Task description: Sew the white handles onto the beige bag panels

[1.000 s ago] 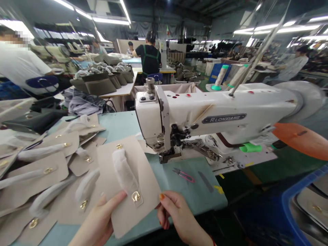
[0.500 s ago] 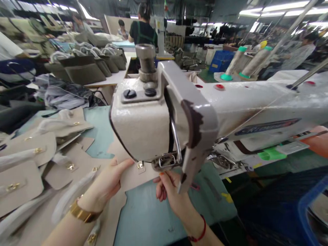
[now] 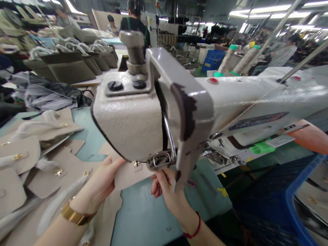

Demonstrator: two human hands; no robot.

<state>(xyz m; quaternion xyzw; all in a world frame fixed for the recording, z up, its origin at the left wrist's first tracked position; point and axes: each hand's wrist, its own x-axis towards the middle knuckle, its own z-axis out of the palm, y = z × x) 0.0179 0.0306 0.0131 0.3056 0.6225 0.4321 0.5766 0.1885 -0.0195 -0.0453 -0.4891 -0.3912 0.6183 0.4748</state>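
A beige leather panel (image 3: 129,172) with a small gold clasp lies under the head of a white sewing machine (image 3: 143,116), which hides most of it. My left hand (image 3: 104,179) grips the panel's left edge, thumb on top. My right hand (image 3: 164,186) pinches its right edge just below the machine's presser foot area. A gold bracelet sits on my left wrist and a red cord on my right.
Several more beige panels (image 3: 30,160) with gold clasps are heaped at the left on the teal table (image 3: 143,215). Pink thread snips (image 3: 191,183) lie beside the machine. A blue bin (image 3: 304,205) stands at the right. Other people work at benches behind.
My head has moved closer over the machine. Both hands have carried the panel from the table's near edge to under the machine head, which now covers most of it.
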